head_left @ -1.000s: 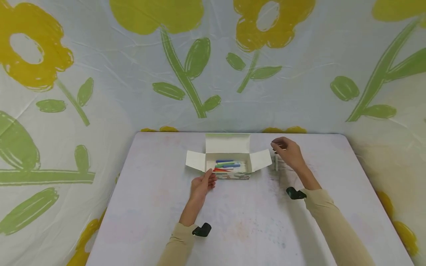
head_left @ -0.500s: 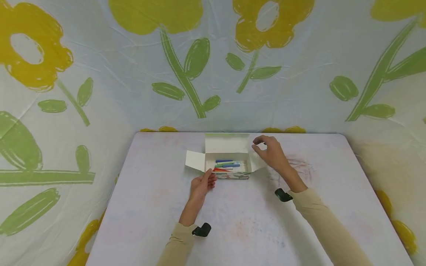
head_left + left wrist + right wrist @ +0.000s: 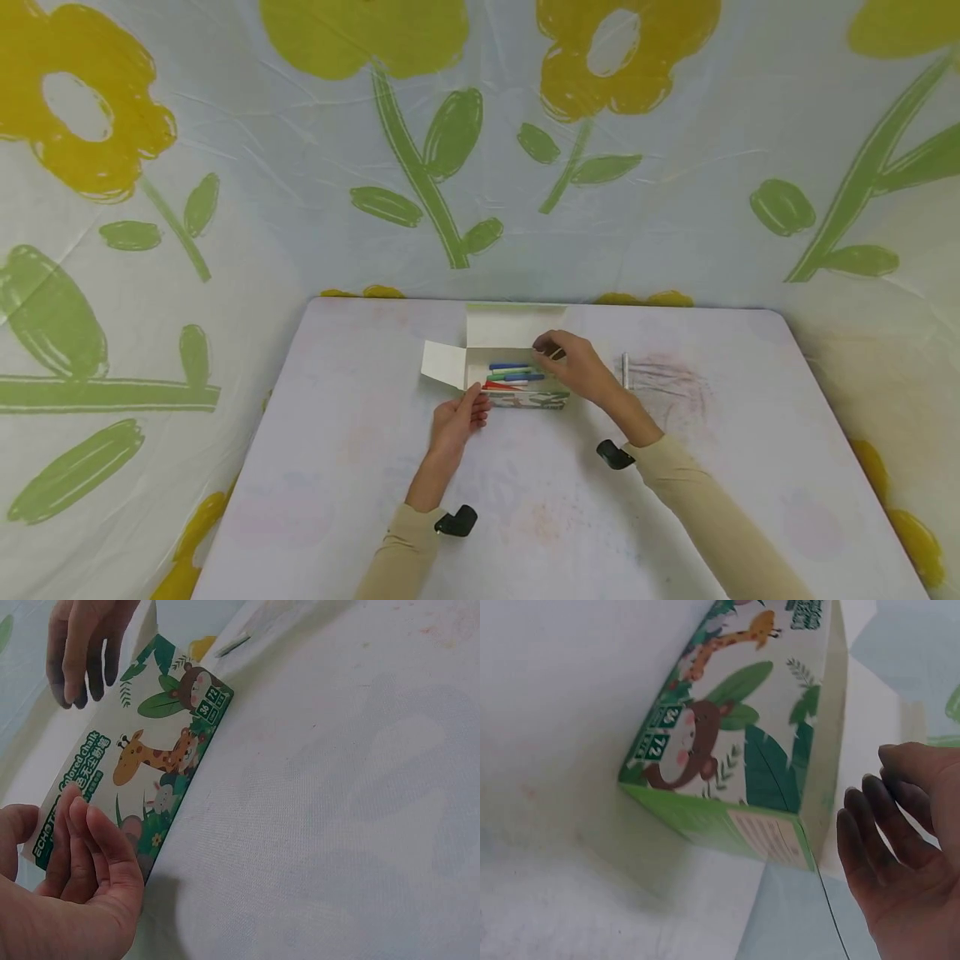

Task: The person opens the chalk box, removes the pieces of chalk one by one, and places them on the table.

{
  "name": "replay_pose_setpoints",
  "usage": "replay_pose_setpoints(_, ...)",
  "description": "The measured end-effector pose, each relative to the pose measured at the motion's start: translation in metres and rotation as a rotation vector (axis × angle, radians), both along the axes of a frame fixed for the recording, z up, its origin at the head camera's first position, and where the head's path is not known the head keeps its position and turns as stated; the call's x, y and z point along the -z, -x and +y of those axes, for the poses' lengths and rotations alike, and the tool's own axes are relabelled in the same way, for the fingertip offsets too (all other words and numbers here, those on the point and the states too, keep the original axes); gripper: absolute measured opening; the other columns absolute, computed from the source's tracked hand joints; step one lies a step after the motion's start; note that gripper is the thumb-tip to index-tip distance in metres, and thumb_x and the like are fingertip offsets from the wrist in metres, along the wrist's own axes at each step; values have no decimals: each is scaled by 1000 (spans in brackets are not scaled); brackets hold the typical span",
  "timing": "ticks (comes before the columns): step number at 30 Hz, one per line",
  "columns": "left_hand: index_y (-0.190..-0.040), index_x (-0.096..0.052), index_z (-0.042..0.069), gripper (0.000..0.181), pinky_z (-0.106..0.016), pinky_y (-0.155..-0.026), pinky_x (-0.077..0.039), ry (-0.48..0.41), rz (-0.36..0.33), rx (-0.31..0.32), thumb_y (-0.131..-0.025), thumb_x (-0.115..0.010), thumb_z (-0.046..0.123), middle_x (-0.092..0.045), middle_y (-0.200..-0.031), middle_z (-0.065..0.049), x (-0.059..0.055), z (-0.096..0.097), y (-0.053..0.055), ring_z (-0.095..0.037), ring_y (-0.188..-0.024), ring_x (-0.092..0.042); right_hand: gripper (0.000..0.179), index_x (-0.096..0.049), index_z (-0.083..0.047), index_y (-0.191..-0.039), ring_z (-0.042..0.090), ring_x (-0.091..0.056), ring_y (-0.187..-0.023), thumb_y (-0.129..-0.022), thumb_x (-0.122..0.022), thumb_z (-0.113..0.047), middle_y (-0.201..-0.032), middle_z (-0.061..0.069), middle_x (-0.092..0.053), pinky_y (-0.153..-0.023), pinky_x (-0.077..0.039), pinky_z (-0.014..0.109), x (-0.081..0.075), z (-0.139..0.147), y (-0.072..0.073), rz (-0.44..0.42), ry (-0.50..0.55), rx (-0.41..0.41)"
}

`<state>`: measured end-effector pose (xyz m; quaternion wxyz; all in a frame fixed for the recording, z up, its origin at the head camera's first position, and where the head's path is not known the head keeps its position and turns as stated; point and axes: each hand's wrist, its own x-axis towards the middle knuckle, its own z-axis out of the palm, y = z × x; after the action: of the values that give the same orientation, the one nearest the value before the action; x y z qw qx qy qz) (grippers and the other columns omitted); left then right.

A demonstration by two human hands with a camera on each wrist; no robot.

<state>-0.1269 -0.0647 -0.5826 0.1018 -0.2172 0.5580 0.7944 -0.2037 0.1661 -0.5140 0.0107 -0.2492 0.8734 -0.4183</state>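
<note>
A chalk box point(image 3: 528, 400), printed with animals and the words Colored Chalk, lies near the far side of the table with its flaps open. Inside are several chalk sticks point(image 3: 517, 377) in blue, green, red and white. My left hand point(image 3: 453, 422) grips the front left corner, its thumb at the rim and its fingers before the printed face point(image 3: 154, 757). Over the box's right end hovers my right hand point(image 3: 576, 364), fingers loosely bent. Its dark-smudged fingertips point(image 3: 847, 821) hold nothing visible. It hides the right flap and part of the inside.
A pale chalk stick point(image 3: 626, 371) lies on the table right of the box, beside reddish and grey smears point(image 3: 671, 383). The white tabletop point(image 3: 540, 508) carries faint stains. A flower-printed cloth point(image 3: 315, 183) hangs behind the table and along its sides.
My right hand has moved left, from beside the loose chalk stick to over the box's right end. My left hand has stayed at the box's corner.
</note>
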Motion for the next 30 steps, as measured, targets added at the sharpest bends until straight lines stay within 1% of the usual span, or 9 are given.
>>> replay_pose_setpoints(5,-105,-71,-10,46,-20,-65,-53,6,-9,-15,-99,-71,35,-71,-82,-5,-2,1,0,-10,-71,-61,20,-67,6,-115,30,-68,-96,-98,-69,-5,-106,16,-70,-85,-57,48,8,-9,1,-44,-15,-81)
replay_pose_setpoints(8,-106,-71,-10,46,-21,-65,-53,18,-8,-14,-100,-70,35,-71,-84,-6,-3,1,1,-10,-71,-61,19,-67,6,-113,29,-68,-95,-97,-69,-2,-104,15,-71,-84,-58,46,13,-12,2,-62,-53,-138)
replay_pose_setpoints(12,-106,-70,-11,46,-21,-66,-53,11,-2,-11,-100,-69,34,-71,-85,-7,-1,1,1,-11,-72,-62,16,-67,5,-110,27,-68,-93,-95,-71,1,-101,14,-71,-82,-58,43,19,-15,4,-74,-96,-186)
replay_pose_setpoints(14,-107,-70,-12,46,-21,-67,-53,8,1,-9,-100,-69,34,-72,-85,-7,0,0,2,-11,-72,-62,16,-68,5,-109,27,-68,-93,-94,-71,2,-100,14,-70,-82,-58,43,21,-16,5,-68,-117,-196)
replay_pose_setpoints(20,-107,-70,-11,44,-21,-67,-53,15,-7,-13,-101,-69,33,-71,-85,-6,0,0,2,-10,-72,-62,17,-68,6,-106,25,-65,-90,-92,-74,1,-98,13,-69,-83,-55,46,21,-20,8,2,-255,-196)
replay_pose_setpoints(23,-106,-70,-10,44,-21,-67,-53,21,-12,-11,-101,-69,33,-71,-85,-6,0,1,2,-10,-72,-61,16,-68,6,-105,26,-64,-88,-91,-75,1,-97,13,-69,-83,-55,46,22,-22,10,5,-313,-186)
replay_pose_setpoints(26,-106,-70,-11,46,-21,-68,-53,16,-12,-11,-100,-70,35,-71,-86,-7,0,1,2,-11,-72,-61,14,-69,5,-103,25,-63,-86,-90,-74,4,-95,14,-69,-80,-54,45,22,-24,12,15,-369,-185)
replay_pose_setpoints(30,-109,-70,-12,48,-21,-68,-53,-5,-4,-14,-100,-70,35,-72,-86,-7,-1,1,1,-10,-72,-61,11,-68,3,-100,23,-62,-82,-90,-74,3,-91,12,-68,-77,-54,43,20,-28,14,-2,-443,-192)
